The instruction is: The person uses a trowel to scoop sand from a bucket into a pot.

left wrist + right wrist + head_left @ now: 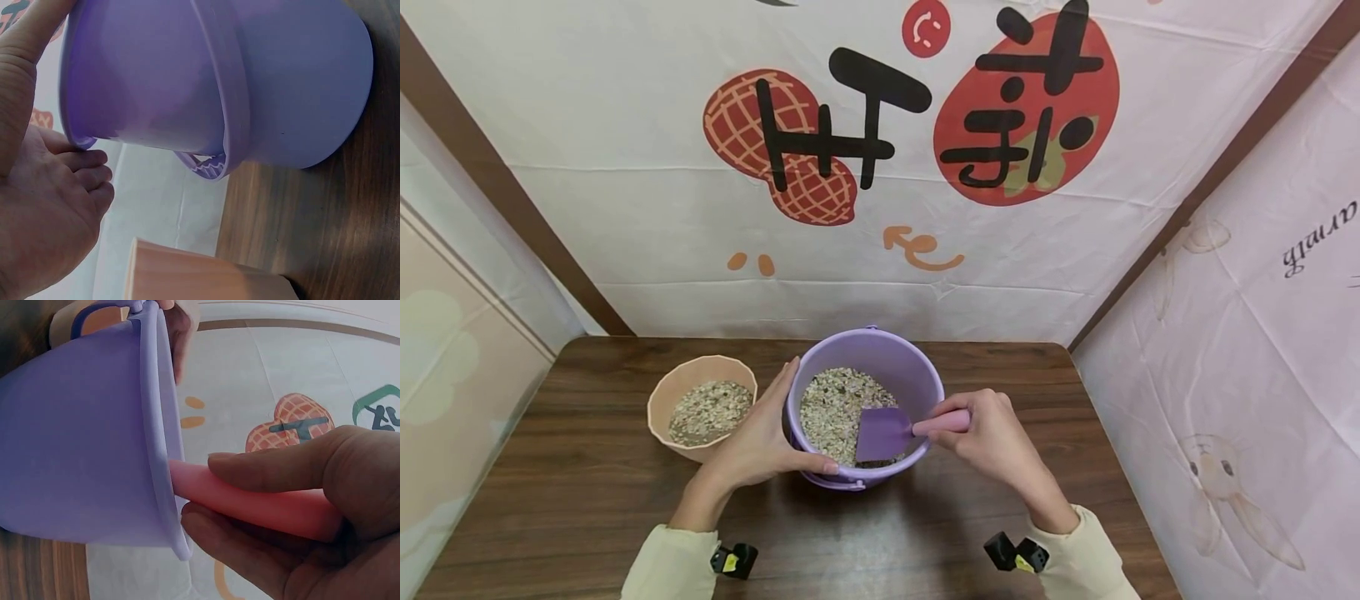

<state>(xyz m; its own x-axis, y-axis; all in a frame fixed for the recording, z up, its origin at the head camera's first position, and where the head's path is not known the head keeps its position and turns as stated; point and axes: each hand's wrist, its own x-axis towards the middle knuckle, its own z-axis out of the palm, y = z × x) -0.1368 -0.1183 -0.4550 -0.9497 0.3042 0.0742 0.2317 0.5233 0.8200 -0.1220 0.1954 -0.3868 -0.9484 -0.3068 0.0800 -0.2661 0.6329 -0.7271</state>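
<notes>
A purple bucket [917, 379] stands upright on the table, holding a mix of pale grains and seeds [835, 408]. My left hand [763, 450] grips the bucket's rim from the left, thumb along the near edge and fingers at the far left side. Between the thumb and fingers of my right hand [992, 433] is the pink handle of a toy shovel [880, 433]. Its purple blade lies inside the bucket over the grains, tilted down. The right wrist view shows the handle [250, 500] crossing the rim; there the bucket wall hides the blade.
Left of the bucket, behind my left wrist, sits a peach faceted bowl [658, 408] with similar grains in it. The brown wooden table [572, 500] meets a printed white cloth wall [647, 250] at the back, with more cloth at both sides. A bucket handle [231, 94] hangs against its side.
</notes>
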